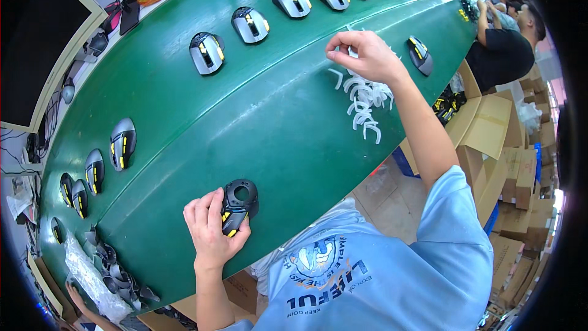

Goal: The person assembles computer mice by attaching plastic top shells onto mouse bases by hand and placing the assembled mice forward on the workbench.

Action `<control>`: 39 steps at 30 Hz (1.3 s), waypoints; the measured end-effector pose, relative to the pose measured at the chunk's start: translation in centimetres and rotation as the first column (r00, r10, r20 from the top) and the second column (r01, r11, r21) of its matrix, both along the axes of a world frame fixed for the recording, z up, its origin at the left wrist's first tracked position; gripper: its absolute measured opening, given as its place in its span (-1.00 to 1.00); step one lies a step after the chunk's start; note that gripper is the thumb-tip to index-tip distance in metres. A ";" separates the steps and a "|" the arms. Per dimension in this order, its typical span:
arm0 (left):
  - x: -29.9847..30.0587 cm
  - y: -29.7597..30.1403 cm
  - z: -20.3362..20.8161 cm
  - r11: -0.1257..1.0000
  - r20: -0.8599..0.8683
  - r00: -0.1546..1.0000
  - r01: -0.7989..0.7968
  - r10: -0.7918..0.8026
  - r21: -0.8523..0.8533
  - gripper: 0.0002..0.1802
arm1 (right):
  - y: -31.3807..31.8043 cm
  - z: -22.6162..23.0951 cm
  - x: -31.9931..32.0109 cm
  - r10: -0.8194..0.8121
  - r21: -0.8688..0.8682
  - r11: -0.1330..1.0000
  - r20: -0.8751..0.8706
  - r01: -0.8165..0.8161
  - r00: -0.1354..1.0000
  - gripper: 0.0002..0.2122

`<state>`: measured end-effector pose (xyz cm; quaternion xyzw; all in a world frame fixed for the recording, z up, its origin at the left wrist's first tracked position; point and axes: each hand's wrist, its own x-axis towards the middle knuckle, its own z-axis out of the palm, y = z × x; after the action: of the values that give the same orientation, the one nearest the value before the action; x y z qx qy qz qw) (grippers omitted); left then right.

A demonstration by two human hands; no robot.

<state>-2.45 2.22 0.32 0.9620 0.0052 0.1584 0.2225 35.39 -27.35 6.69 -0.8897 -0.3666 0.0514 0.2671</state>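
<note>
My left hand is closed around a black computer mouse with yellow strips, near the table's front edge. The mouse has a round opening at its far end. My right hand is raised to the right, its thumb and fingers pinched together. Whatever lies between those fingertips, if anything, is too small to make out. Just beneath that hand spreads a pile of curved, whitish translucent strips on the green table.
A row of silver-and-black mice lines the table's far side; more mice sit at left. One mouse rests right of the strips. Dark curved parts lie beside a plastic bag. Cardboard boxes and a co-worker are at right.
</note>
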 end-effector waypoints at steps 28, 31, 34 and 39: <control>1.6 -3.1 -0.7 0.999 0.104 0.994 0.019 -0.022 0.026 -0.36 | 10.7 -4.0 -12.7 0.654 0.227 0.737 -0.003 -0.636 0.756 -0.88; 1.8 -3.2 -0.6 0.997 0.103 0.994 0.022 -0.029 0.069 -0.39 | 10.9 -3.8 -12.2 0.713 0.155 0.684 0.062 -0.713 0.698 -0.85; 1.7 -3.4 -0.8 0.998 0.097 0.995 0.003 -0.010 0.070 -0.42 | 11.4 -3.0 -12.4 0.766 0.054 0.637 0.066 -0.769 0.639 -0.73; 1.6 -3.4 -1.1 0.998 0.127 0.992 -0.009 0.002 0.056 -0.44 | 11.5 -3.3 -11.3 0.816 0.110 0.577 -0.046 -0.809 0.576 -0.52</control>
<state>-0.82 -1.19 -0.82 0.9557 -0.0110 0.2201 0.1949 24.05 -15.83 3.39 -0.6086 -0.7224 0.1947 0.2641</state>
